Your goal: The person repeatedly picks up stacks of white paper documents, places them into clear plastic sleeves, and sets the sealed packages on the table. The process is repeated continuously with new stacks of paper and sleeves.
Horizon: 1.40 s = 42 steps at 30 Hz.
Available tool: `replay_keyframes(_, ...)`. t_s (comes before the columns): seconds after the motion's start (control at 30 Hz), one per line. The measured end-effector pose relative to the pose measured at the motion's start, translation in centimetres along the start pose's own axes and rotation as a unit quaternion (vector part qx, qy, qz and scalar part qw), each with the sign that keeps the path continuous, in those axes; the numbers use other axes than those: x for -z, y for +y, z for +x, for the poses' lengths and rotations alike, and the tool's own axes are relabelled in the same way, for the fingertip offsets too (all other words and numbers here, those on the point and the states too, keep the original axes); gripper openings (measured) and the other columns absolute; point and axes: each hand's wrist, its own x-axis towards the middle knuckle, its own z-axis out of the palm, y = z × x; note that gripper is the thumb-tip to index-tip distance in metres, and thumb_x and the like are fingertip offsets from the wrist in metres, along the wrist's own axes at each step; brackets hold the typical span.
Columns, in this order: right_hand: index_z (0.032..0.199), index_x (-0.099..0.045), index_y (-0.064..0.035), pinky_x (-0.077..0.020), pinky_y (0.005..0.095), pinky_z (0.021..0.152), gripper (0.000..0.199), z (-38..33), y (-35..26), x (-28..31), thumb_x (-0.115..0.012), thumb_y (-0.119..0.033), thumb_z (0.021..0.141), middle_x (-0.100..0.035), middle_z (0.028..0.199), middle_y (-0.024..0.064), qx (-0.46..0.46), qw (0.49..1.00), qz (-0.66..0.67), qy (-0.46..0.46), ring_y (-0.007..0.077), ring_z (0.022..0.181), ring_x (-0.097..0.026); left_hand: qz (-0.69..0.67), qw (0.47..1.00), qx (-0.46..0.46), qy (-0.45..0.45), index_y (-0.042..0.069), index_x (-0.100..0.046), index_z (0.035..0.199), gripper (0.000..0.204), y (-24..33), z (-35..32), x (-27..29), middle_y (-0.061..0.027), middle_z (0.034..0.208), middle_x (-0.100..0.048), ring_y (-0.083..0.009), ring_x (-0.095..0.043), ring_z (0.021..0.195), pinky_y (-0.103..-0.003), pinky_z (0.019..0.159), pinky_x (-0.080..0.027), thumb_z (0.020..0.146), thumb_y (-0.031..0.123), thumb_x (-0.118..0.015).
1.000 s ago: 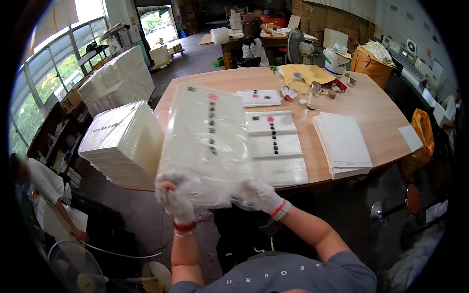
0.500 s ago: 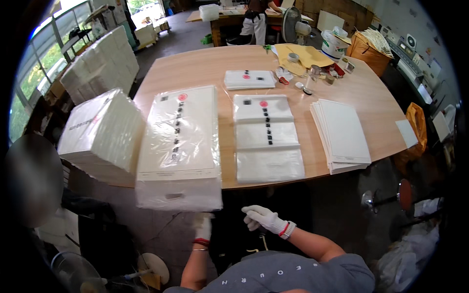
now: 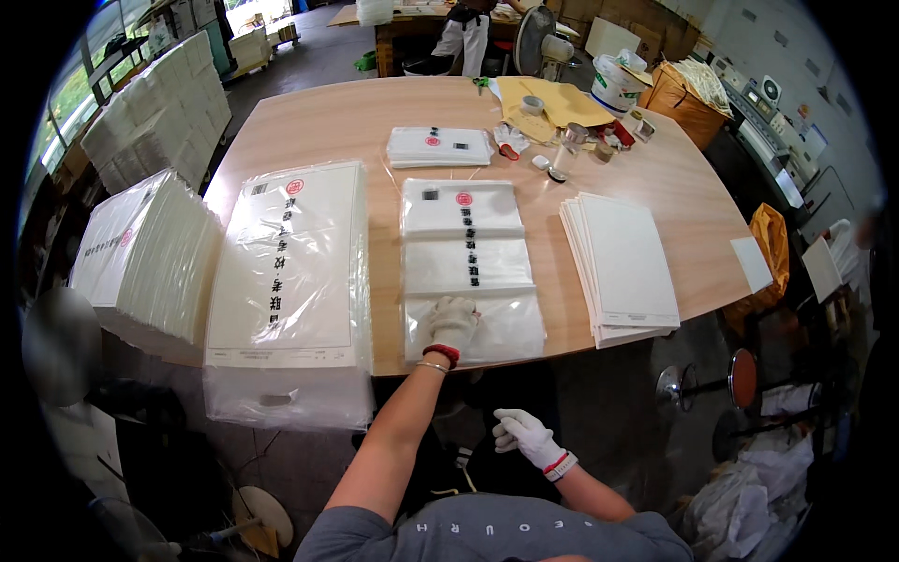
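Note:
My left hand [image 3: 452, 323], in a white glove with a red cuff, rests on the near part of a stack of clear plastic bags [image 3: 478, 328] printed with a red emblem and black characters. Its bent fingers press on the film, a little apart. My right hand [image 3: 529, 436], also gloved, hovers before my body off the table's near edge, fingers loosely curled with nothing visible in them. Left of the bags lies a large plastic-wrapped pile of printed white sheets [image 3: 290, 262], overhanging the near edge. To the right sits a fanned stack of white boards [image 3: 626, 267].
A tall wrapped block of packed sheets [image 3: 140, 262] stands at the table's left. Folded bags [image 3: 438, 148], yellow paper [image 3: 552, 98], tape rolls and a glass jar [image 3: 567, 155] are farther back. A stool [image 3: 742, 378] stands at right. Another person works behind the table.
My left hand has risen from below the table edge onto the plastic bags. My right hand has stayed low, shifting slightly. The view has turned a little to the right.

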Motion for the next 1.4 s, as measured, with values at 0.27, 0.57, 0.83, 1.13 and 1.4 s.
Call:
replay_keyframes(0.27,0.121,-0.047,-0.0016,-0.0508,0.033,0.072,0.04,10.3,-9.8,-2.2,-0.058,-0.022,0.088,-0.058,0.098,0.0062,0.13,0.973,0.188,0.036,0.0174,0.081,-0.059,-0.203,0.975,0.05,-0.072,0.003,-0.056,0.088,0.016,3.2,0.7,4.4,-0.0172,0.076,-0.06,-0.0227,-0.058,0.065,-0.035,0.06,-0.045,0.085,0.018,-0.053)
replay_keyframes(0.57,0.104,-0.058,-0.0037,-0.0413,0.0405,0.089,0.031,10.6,-10.0,3.9,-0.067,-0.016,0.076,-0.052,0.117,0.019,0.359,0.701,-0.519,0.332,0.0324,0.111,-0.047,-0.555,0.8,0.222,0.05,0.005,-0.051,0.089,0.011,1.1,2.4,7.1,-0.0011,0.075,-0.059,-0.0043,-0.047,0.062,-0.02,0.056,-0.04,0.092,0.015,-0.047)
replay_keyframes(0.83,0.096,-0.055,-0.0012,-0.0464,0.0334,0.076,0.017,13.5,-12.4,-3.7,-0.062,-0.004,0.08,-0.058,0.09,0.012,0.497,0.648,-0.515,0.263,0.0255,0.084,-0.058,-0.508,0.855,0.089,-0.051,0.001,-0.05,0.11,0.024,8.6,0.5,10.3,-0.0036,0.086,-0.063,-0.0065,-0.053,0.073,-0.02,0.063,-0.044,0.089,0.01,-0.054)
replay_keyframes(1.13,0.094,-0.056,0.0004,-0.0471,0.0306,0.073,0.015,6.2,-11.0,-2.8,-0.062,-0.005,0.081,-0.061,0.086,0.0081,0.461,0.84,-0.283,-0.031,0.0171,0.083,-0.059,-0.153,0.984,-0.064,0.062,0.001,-0.05,0.114,0.049,8.9,-3.4,12.7,-0.0129,0.083,-0.064,-0.0303,-0.062,0.074,-0.037,0.064,-0.049,0.073,0.018,-0.07)
replay_keyframes(1.4,0.121,-0.046,-0.0043,-0.0455,0.0394,0.085,0.056,4.1,-14.9,16.1,-0.067,-0.024,0.073,-0.061,0.098,0.0166,0.397,0.472,-0.675,0.405,0.0346,0.093,-0.057,-0.037,0.954,-0.168,0.247,0.003,-0.053,0.11,0.048,9.4,-7.6,13.0,-0.0119,0.096,-0.061,-0.0299,-0.058,0.085,-0.037,0.073,-0.048,0.066,0.012,-0.072)
